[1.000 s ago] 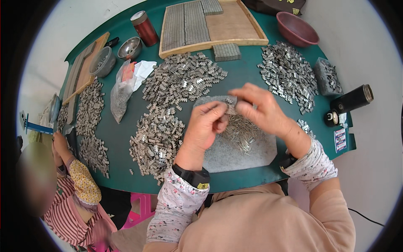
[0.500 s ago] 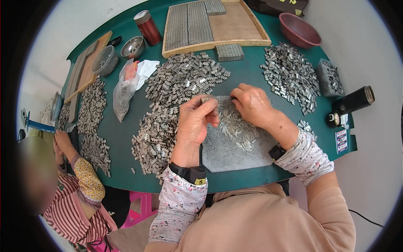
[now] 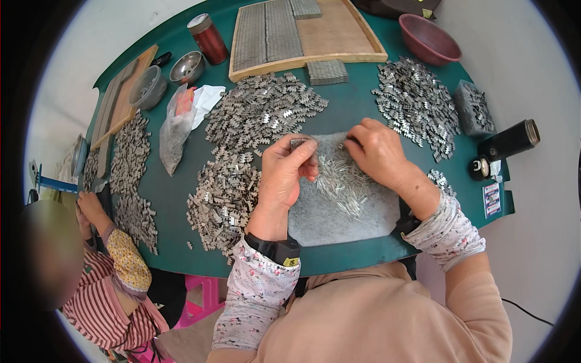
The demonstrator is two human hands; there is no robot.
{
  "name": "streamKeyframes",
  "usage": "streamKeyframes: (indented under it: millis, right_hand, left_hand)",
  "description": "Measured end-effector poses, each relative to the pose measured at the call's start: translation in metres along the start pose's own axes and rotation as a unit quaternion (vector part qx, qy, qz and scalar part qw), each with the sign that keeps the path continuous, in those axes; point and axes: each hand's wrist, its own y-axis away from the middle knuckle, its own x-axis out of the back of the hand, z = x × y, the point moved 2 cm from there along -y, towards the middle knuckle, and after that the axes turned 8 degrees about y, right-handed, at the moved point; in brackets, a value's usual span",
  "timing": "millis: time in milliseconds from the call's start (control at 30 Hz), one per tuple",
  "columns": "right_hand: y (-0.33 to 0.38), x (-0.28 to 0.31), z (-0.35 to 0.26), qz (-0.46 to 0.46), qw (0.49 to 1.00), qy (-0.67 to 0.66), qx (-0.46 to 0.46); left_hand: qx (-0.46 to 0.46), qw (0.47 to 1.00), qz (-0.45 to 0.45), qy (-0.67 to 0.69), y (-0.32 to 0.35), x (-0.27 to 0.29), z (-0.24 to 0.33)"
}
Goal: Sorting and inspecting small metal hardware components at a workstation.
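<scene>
A small metal block (image 3: 298, 143) is gripped upright between the thumb and bent fingers of the left hand (image 3: 278, 175), above the upper left part of the grey mat (image 3: 327, 227). The right hand (image 3: 380, 150) is held near the mat's upper edge, with thumb and fingers drawn together; whether anything is pinched there cannot be told. Loose pins (image 3: 345, 190) are heaped on the mat, between and below the two hands.

The mat is laid on a green counter (image 3: 354, 109). Toothed metal pieces (image 3: 263, 112) are spread in a large pile to the mat's left, and a second pile (image 3: 417, 112) is found to its upper right. At the far side, a wooden tray (image 3: 342, 39) is seen, partly filled with rows of blocks; a stack (image 3: 327, 73) is placed just in front of it. A red bowl (image 3: 426, 41) is noted to the tray's right. At the far left, a co-worker (image 3: 124, 260) is seated at the counter.
</scene>
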Motion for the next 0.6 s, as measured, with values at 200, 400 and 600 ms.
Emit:
streamKeyframes:
  millis: [200, 400, 600]
  right_hand:
    - [-0.003, -0.008, -0.013, 0.006, 0.999, 0.034, 0.018]
    - [-0.001, 0.009, -0.019, -0.019, 0.958, -0.277, -0.072]
    - [0.006, 0.010, -0.026, 0.014, 0.943, -0.327, -0.052]
  left_hand:
    - [-0.013, 0.996, -0.015, -0.091, 0.000, -0.006, -0.004]
    - [-0.034, 0.990, -0.012, -0.135, 0.002, -0.008, -0.006]
    - [0.000, 0.996, -0.050, -0.079, 0.003, -0.012, -0.014]
